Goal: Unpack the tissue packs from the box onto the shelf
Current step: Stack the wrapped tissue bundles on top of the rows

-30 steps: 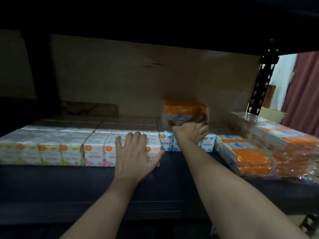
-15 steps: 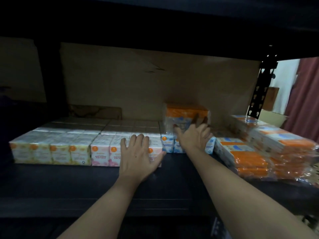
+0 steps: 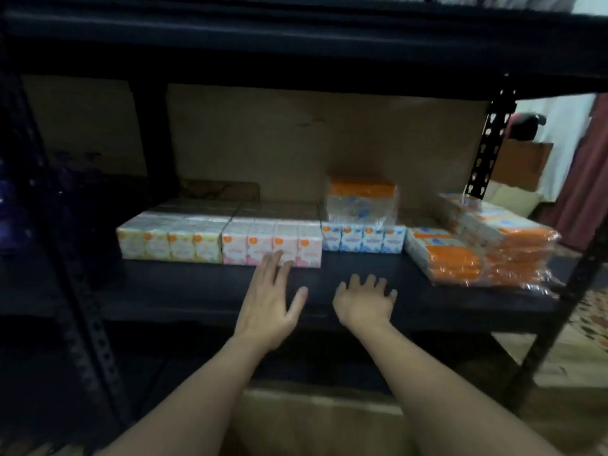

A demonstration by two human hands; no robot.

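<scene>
Both hands empty at the shelf [image 3: 184, 291].
We note the orange-topped tissue pack [image 3: 361, 200] standing just behind the blue tissue packs [image 3: 362, 238]. Left hand [image 3: 266, 304], fingers straight, front-left of those packs; right hand [image 3: 363, 304], loosely curled, directly in front, gripping nothing.

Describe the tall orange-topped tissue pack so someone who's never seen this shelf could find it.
On the black shelf, look along the front row to the blue packs. Just behind them one clear-wrapped pack rises above the flat layer. It alone stands upright, orange band on top; the other orange packs lie stacked flat at the right.
</scene>
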